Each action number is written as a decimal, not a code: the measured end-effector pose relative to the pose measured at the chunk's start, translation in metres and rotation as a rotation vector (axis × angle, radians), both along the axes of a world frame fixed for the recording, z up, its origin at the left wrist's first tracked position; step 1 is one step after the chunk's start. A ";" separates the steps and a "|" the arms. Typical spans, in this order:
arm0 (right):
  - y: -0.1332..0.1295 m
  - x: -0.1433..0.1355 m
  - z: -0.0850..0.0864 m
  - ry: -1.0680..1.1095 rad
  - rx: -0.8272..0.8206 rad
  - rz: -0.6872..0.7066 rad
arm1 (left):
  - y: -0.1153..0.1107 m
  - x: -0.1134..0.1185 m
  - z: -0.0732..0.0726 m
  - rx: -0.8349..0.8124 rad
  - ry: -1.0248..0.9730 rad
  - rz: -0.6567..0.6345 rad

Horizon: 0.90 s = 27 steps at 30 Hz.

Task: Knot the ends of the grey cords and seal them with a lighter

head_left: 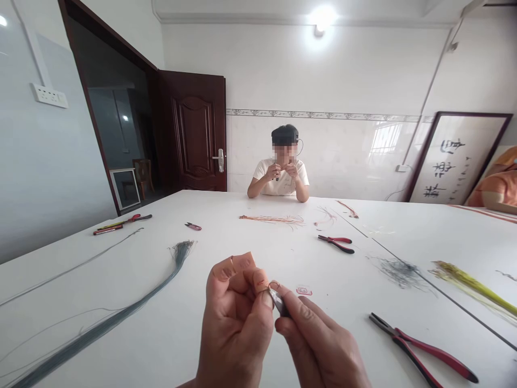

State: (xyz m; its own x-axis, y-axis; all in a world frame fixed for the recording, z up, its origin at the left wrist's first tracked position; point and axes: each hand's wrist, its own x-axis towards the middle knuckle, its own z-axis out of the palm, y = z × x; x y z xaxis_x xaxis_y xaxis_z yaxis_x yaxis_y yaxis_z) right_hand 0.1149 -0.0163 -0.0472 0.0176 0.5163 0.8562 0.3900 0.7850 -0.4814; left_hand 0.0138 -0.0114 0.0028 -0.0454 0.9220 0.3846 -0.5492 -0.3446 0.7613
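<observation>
Just above the white table (307,345), my two hands meet in the middle of the view. My left hand (238,318) is closed, with thumb and forefinger pinching what looks like a thin wire (274,282) that loops up at the fingertips. Between the fingers of my right hand (319,337) is a small tool with a silver tip and darker body (278,303). Its tip touches or nearly touches my left thumb. Most of this tool is covered by my fingers, so its kind does not show.
Red-handled pliers (420,345) lie at right, smaller pliers (336,243) farther back. A blue-grey wire bundle (121,318) crosses the left side. Snips (193,226), copper-coloured strands (270,219), tangled grey wire (399,271) and a yellow bundle (476,285) lie around. Opposite sits a person (280,175).
</observation>
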 end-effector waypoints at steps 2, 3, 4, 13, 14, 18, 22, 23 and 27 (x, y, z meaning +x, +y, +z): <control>0.000 0.000 0.000 0.005 -0.006 0.002 | 0.000 0.000 0.000 0.008 0.001 -0.012; -0.001 0.000 0.001 0.009 -0.010 0.005 | 0.000 0.000 0.000 0.009 -0.001 -0.015; -0.001 -0.001 0.001 0.012 -0.013 0.009 | 0.000 0.000 0.000 0.008 -0.004 -0.016; 0.000 0.000 0.002 0.018 -0.010 0.022 | -0.001 0.000 0.000 -0.008 -0.019 -0.022; 0.000 -0.001 0.001 0.024 -0.010 0.017 | 0.000 0.000 0.000 -0.007 -0.017 -0.026; -0.001 -0.002 0.000 0.038 -0.025 0.013 | 0.002 -0.003 -0.002 0.013 0.008 -0.058; -0.001 -0.002 0.000 0.042 -0.020 0.016 | 0.005 -0.008 -0.005 0.044 0.059 -0.091; 0.000 -0.002 0.000 0.039 -0.016 0.015 | 0.005 -0.008 -0.006 0.045 0.064 -0.092; 0.000 -0.002 0.000 0.033 -0.005 0.012 | 0.003 -0.006 -0.004 0.022 0.039 -0.083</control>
